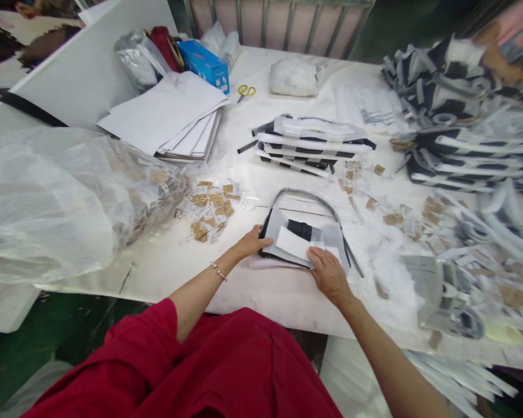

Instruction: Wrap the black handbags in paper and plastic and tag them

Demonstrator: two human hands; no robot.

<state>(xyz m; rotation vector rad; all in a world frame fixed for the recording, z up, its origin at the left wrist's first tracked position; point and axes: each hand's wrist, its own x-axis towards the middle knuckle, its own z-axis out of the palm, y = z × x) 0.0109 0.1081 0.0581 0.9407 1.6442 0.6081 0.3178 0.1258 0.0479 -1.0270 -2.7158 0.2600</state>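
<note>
A black handbag [267, 244] lies flat on the table in front of me, its strap [307, 193] arched away from my body. Translucent grey wrapping [333, 237] covers much of its face, and a black strip [300, 230] shows in the middle. Over the front lies a white foam-like sheet [293, 244], slightly tilted. My left hand [253, 242] grips the bag's left edge, thumb on top and the other fingers partly hidden. At the sheet's right end, my right hand [329, 274] has its fingers closed on the sheet, near the bag's lower edge.
Brown tags [213, 209] lie left of the bag, beside a large clear plastic bag [65, 197]. Wrapped bags [309, 145] are stacked behind; another stack [470, 159] stands right. White sheets [169, 113], a blue box [204, 64] and yellow scissors [246, 91] sit further back. Another person's arm shows top right.
</note>
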